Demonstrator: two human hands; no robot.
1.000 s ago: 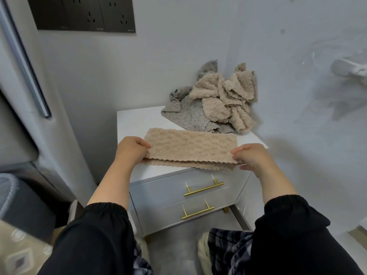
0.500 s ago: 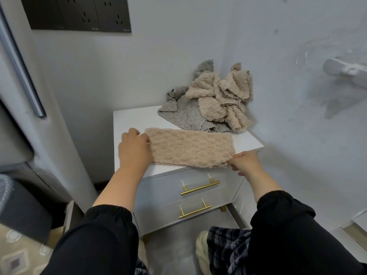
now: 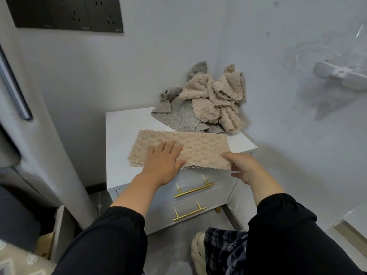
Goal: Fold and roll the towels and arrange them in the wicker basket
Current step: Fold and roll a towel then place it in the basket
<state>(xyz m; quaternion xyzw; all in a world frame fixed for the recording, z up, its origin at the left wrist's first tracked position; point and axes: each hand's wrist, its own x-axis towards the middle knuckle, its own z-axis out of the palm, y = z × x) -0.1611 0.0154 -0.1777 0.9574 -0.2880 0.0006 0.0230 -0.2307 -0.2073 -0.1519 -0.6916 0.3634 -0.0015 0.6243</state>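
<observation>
Left hand [image 3: 164, 161]: now flat, fingers spread, pressing folded beige towel [image 3: 198, 148]; earlier gripped its left end.
Right hand [image 3: 243, 165]: still pinching the towel's right corner.
Nightstand [image 3: 123, 135]: towel at front edge.

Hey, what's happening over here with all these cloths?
A person is folding towels on a white nightstand. A beige towel, folded into a long strip, lies flat near the front edge. The left hand presses on it palm down, while the right hand pinches its near right corner. Behind it sits a crumpled pile of beige towels on a grey towel, not yet folded. No wicker basket is in view.
</observation>
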